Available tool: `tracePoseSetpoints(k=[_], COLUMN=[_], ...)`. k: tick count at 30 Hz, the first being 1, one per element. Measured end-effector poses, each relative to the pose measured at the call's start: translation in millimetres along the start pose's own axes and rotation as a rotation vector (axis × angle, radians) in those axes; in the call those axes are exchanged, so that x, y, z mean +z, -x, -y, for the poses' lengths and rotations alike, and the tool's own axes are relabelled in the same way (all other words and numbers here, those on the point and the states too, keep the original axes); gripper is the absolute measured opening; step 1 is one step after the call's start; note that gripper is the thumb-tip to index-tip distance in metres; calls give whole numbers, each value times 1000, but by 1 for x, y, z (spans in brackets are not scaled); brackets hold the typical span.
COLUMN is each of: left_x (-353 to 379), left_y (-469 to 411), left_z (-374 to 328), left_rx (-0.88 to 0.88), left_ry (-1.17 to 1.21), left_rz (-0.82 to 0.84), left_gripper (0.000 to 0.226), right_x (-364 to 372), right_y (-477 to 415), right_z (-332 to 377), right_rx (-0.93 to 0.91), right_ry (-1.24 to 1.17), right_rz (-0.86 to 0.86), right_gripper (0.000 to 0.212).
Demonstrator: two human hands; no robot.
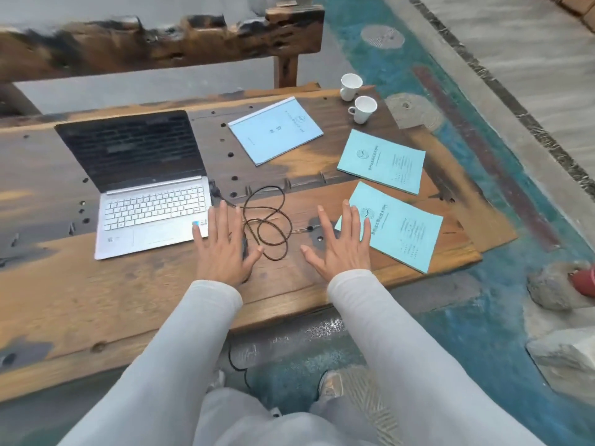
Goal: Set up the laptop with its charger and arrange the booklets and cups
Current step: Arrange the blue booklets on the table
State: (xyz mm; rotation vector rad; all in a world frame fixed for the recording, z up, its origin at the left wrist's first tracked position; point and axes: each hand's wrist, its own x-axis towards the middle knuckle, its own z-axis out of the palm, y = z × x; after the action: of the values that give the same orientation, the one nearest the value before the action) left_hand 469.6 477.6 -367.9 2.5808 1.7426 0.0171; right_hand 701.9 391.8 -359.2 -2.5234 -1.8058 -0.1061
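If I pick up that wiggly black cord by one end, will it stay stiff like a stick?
Probably not. The cord lies in loose loops on the table, so it would likely droop and uncoil. It looks thin, so probably light. One end seems plugged into the laptop, so it may tug.

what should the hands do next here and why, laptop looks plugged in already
Probably move the right hand onto the nearest booklet and start gathering the three. The laptop is open with the charger cable at its right side, both hands are flat and empty, and the booklets lie scattered at different angles. The two cups already stand together at the far corner.
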Motion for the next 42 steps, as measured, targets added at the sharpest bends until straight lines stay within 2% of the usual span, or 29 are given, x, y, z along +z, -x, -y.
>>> tracePoseSetpoints(k=[8, 17, 26, 31, 33, 35, 37, 42], left_x=[-2, 14, 47, 74, 83, 89, 90, 91], left_y=[9, 3, -26, -70, -84, -90, -90, -97], left_z=[-97, -119, -116, -120, -134, -160, -197, -281], left_rx=[-78, -92, -92, -50, -74, -186, -378, -934], left_ry=[49, 13, 83, 183, 321, 586, 904, 1555], left_rz=[-25, 10, 192, 372, 455, 528, 671, 980], left_gripper=[92, 92, 90, 86, 75, 53, 42, 46], right_x=[-3, 18, 66, 103, 116, 126, 134, 140], right_y=[-6, -7, -35, -77, -96, -113, -128, -156], right_z=[-85, -133, -159, -174, -187, -201, -214, -233], right_rx=[-81, -28, 59, 162, 212, 283, 352, 388], right_ry=[-9, -14, 26, 19, 1, -34, -65, -126], right_rz=[25, 62, 153, 367, 465, 529, 549, 561], right_gripper=[86, 82, 79, 74, 76, 79, 81, 90])
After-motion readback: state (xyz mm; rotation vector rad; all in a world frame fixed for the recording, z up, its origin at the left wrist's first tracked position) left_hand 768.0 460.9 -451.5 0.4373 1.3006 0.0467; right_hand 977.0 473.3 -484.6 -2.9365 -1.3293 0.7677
